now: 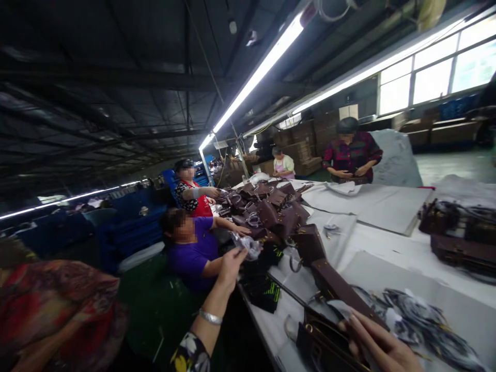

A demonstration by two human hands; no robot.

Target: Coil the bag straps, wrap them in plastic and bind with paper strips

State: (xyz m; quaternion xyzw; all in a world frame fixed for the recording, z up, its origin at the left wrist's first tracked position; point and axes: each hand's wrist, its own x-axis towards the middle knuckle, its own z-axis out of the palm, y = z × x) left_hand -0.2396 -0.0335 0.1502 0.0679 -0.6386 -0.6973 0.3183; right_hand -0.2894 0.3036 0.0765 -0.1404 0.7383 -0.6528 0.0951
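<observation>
My left hand [232, 263] is stretched out over the left edge of the table, fingers pinched at a crumpled clear plastic bag [251, 248]. Just beyond, the hand of a person in purple [241, 230] is close to the same plastic. At the lower right my right hand [382, 338] grips the upper edge of a dark brown handbag [318, 338]. This handbag's top gapes, and a pale strip [341, 309] shows near my fingertips. Part of the handbag is cut off by the frame's lower border.
Brown handbags [271, 212] lie heaped along the white table [294, 310]. Black pieces with green marks [267, 292] lie at its left edge. Wrapped straps [422, 315] and more handbags [461, 243] are on the right. Several co-workers surround the table, one in red floral cloth [58, 305].
</observation>
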